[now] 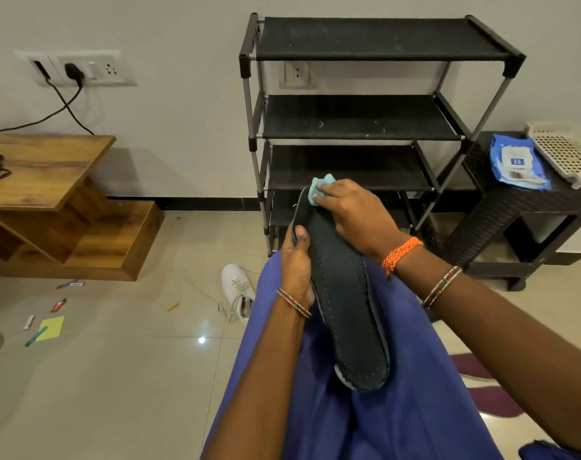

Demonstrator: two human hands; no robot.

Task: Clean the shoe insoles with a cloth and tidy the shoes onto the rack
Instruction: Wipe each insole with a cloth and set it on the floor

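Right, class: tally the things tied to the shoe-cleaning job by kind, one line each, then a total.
Insoles: 1
Cloths: 1
White shoes: 1
Shoe racks: 1
Wipe packs: 1
Total: 5

Matt dark insole, glossy floor tiles, wood-grain shelf.
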